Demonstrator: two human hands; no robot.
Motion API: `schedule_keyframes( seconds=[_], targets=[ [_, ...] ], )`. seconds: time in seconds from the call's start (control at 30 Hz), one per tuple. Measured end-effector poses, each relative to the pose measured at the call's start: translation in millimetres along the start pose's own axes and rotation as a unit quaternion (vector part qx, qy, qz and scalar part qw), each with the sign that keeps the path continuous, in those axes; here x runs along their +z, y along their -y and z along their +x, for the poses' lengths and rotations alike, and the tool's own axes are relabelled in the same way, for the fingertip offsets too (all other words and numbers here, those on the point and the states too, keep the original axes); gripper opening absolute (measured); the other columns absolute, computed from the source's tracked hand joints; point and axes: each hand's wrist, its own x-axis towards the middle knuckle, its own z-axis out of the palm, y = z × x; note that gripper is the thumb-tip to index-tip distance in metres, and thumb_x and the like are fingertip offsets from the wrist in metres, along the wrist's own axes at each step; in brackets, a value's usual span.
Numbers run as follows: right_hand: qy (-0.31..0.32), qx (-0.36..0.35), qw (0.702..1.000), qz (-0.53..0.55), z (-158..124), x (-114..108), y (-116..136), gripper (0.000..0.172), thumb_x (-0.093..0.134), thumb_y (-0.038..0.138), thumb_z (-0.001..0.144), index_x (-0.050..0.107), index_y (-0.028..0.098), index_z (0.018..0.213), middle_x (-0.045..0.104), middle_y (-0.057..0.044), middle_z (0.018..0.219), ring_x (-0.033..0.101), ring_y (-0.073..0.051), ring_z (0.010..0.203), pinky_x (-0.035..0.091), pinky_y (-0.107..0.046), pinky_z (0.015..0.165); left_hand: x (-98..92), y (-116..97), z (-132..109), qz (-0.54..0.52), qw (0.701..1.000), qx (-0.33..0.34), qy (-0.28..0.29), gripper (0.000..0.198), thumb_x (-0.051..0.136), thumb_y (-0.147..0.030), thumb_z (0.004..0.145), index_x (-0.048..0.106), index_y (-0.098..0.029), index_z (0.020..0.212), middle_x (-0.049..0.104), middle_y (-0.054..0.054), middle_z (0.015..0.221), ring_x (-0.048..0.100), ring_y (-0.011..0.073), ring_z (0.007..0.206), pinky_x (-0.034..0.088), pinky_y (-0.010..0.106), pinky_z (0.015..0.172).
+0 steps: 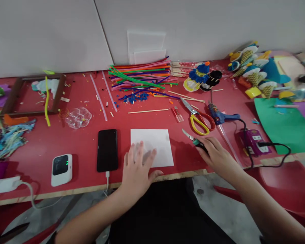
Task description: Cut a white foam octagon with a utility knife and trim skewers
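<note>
My left hand [138,167] lies flat with fingers spread on the near left part of a white sheet of paper [157,142] on the red table [81,142]. My right hand [215,152] is to the right of the sheet, its fingers curled over the dark green handle of small pliers [193,138] that lie on the table. The metal tip of the pliers points up and left. A black phone [107,149] with a cable lies just left of the paper.
Scissors with yellow and red handles [199,120], a blue glue gun [221,117] with its black cord, and a purple power strip [252,140] lie right. A pile of coloured pipe cleaners [139,79] sits at the back. A white pocket router [61,169] is near left. Green paper [282,125] lies far right.
</note>
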Motion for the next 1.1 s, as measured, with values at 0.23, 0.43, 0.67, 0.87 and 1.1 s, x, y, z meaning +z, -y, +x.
schedule_keyframes(
  seconds=[0.23, 0.43, 0.67, 0.87, 1.1],
  targets=[
    [0.023, -0.022, 0.995, 0.100, 57.3, 15.5, 19.2, 0.035, 0.047, 0.040, 0.098, 0.057, 0.022, 0.126, 0.068, -0.015, 0.117, 0.066, -0.032, 0.112, 0.054, -0.052, 0.095, 19.6, -7.2, 16.0, 0.021, 0.997, 0.071, 0.028, 0.067, 0.065, -0.068, 0.080, 0.064, -0.027, 0.132, 0.041, 0.020, 0.157, 0.034, 0.0515, 0.144, 0.030, 0.078, 0.107],
    [0.111, -0.029, 0.988, 0.100, 76.6, 28.4, 38.6, 0.035, 0.048, 0.031, 0.095, 0.059, 0.018, 0.125, 0.069, -0.018, 0.120, 0.068, -0.033, 0.111, 0.056, -0.052, 0.092, -6.7, 39.2, 33.9, 0.010, 0.986, 0.148, 0.081, 0.052, 0.070, -0.037, 0.088, 0.057, -0.032, 0.137, 0.044, 0.007, 0.158, 0.029, 0.0373, 0.150, 0.025, 0.066, 0.119],
    [0.186, 0.009, 0.963, 0.194, 32.8, 14.2, 62.0, 0.043, 0.047, 0.024, 0.092, 0.051, 0.025, 0.135, 0.074, -0.011, 0.111, 0.074, -0.028, 0.095, 0.060, -0.043, 0.080, -24.1, 40.5, 42.6, -0.075, 0.989, 0.084, 0.095, 0.052, 0.058, -0.032, 0.090, 0.055, -0.013, 0.137, 0.055, 0.018, 0.145, 0.038, 0.0409, 0.142, 0.034, 0.062, 0.113],
    [0.104, -0.005, 0.983, 0.150, 50.8, 9.5, 65.5, 0.052, 0.046, 0.020, 0.089, 0.048, 0.022, 0.141, 0.067, -0.016, 0.123, 0.068, -0.032, 0.109, 0.057, -0.051, 0.090, -4.0, 7.2, 65.3, -0.044, 0.999, -0.002, 0.022, 0.073, 0.065, -0.058, 0.086, 0.052, -0.014, 0.143, 0.048, 0.027, 0.148, 0.039, 0.0493, 0.139, 0.031, 0.070, 0.109],
    [0.150, -0.027, 0.978, 0.139, 87.2, 11.5, 69.2, 0.057, 0.044, 0.022, 0.091, 0.047, 0.021, 0.147, 0.070, -0.013, 0.108, 0.068, -0.030, 0.096, 0.056, -0.045, 0.079, 8.6, 2.0, 66.3, -0.013, 0.998, 0.022, 0.063, 0.085, 0.064, -0.062, 0.086, 0.041, -0.015, 0.152, 0.030, 0.025, 0.162, 0.021, 0.0514, 0.149, 0.021, 0.076, 0.112]
  ],
)
